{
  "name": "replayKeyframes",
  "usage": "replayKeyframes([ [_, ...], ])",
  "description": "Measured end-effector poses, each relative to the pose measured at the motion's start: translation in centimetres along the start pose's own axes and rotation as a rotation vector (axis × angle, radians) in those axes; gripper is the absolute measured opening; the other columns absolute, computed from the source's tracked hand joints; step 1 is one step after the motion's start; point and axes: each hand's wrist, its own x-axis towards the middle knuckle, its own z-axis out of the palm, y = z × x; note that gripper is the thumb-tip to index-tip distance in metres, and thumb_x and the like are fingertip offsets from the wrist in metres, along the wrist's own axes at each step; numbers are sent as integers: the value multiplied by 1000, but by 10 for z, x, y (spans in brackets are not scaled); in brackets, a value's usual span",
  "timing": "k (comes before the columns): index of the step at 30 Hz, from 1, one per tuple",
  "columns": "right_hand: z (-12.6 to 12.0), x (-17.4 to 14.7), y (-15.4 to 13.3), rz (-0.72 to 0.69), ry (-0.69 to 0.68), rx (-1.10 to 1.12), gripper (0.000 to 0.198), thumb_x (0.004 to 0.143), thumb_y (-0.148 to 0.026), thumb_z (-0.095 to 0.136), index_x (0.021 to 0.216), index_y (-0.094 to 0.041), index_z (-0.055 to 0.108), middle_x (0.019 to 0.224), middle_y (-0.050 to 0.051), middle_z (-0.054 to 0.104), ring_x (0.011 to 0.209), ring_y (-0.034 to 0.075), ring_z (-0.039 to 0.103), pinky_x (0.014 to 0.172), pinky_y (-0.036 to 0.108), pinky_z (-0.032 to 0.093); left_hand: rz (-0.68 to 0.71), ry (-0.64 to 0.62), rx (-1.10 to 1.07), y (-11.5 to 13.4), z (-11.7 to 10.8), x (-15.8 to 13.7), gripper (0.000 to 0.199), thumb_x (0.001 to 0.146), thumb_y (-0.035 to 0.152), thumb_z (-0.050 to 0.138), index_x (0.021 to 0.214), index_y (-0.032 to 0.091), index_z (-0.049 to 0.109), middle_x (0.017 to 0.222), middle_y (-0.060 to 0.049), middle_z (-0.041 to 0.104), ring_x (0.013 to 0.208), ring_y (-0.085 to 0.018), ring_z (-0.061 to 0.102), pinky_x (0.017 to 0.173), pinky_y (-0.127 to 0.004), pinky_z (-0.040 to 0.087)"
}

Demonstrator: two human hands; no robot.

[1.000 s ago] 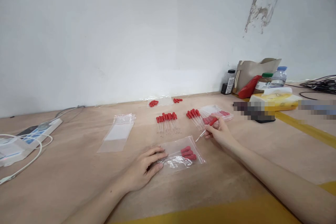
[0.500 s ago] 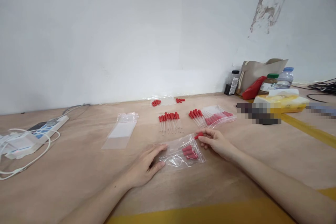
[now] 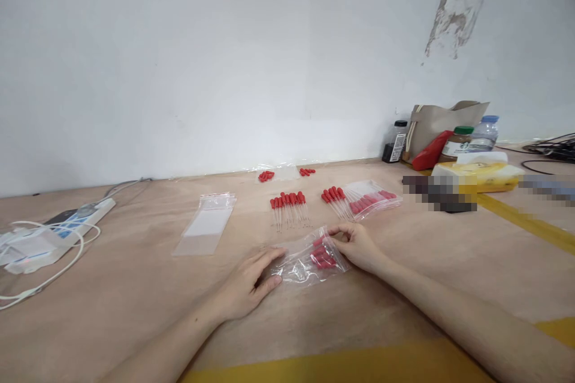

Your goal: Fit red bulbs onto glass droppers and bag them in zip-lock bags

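A clear zip-lock bag (image 3: 296, 272) lies on the table between my hands, with several red-bulbed droppers (image 3: 324, 258) inside, their bulbs toward the right end. My left hand (image 3: 249, 281) holds its left end, thumb on the near corner and fingers on the far corner. At the right-hand mouth, the curled fingers of my right hand (image 3: 353, 245) are at a dropper (image 3: 318, 241) whose red bulb shows inside the bag; the fingertips partly hide its end. Beyond the bag lies a row of loose droppers (image 3: 287, 200). To its right, more droppers (image 3: 333, 194) lie beside a filled bag (image 3: 372, 198).
Flat bags (image 3: 206, 224) lie at left, near a power strip (image 3: 85, 221) with white cables. Loose red bulbs (image 3: 266, 176) rest by the wall. At right are a tissue pack (image 3: 489, 176), a dark bottle (image 3: 395, 142), a jar (image 3: 457, 142), a water bottle (image 3: 485, 133) and a grey bag (image 3: 440, 122).
My right hand has moved left to the bag's mouth, and the dropper it held outside now has its bulb within the bag. My left hand has stayed on the bag's left end.
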Motion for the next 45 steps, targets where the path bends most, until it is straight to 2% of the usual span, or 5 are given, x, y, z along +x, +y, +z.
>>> replayKeyframes([
  [6,-4,1,-2,-152,-135,-87,21,76,-25,49,77,-18,69,96,6,63,85,18,58,81,32,44,4,16,-7,-1,1,0,41,86,31,45,127,27,39,128,-3,46,115,-21,44,97,-37,36],
  [15,-46,43,4,74,210,-522,18,69,-25,53,79,-16,66,75,4,66,68,16,58,62,24,42,17,-4,4,-5,3,1,34,87,31,43,120,26,48,124,-3,50,116,-20,43,99,-37,35],
  [25,-12,88,-1,364,301,-801,23,73,-24,50,94,-17,57,97,14,60,91,26,58,70,33,42,7,-23,-13,-7,2,0,33,87,31,44,119,26,49,126,-3,48,117,-19,41,100,-35,34],
  [39,-33,63,-19,251,200,-686,29,78,-22,44,105,-9,43,88,15,61,80,22,58,63,27,41,24,-13,-30,-8,3,0,32,87,31,44,119,28,50,124,-2,49,116,-20,42,98,-37,35],
  [45,-34,29,5,92,282,21,57,74,-24,46,123,-19,19,64,-5,48,44,10,48,41,21,39,23,-21,-17,-8,3,0,33,87,31,43,119,27,50,125,-3,48,117,-19,41,99,-36,35],
])
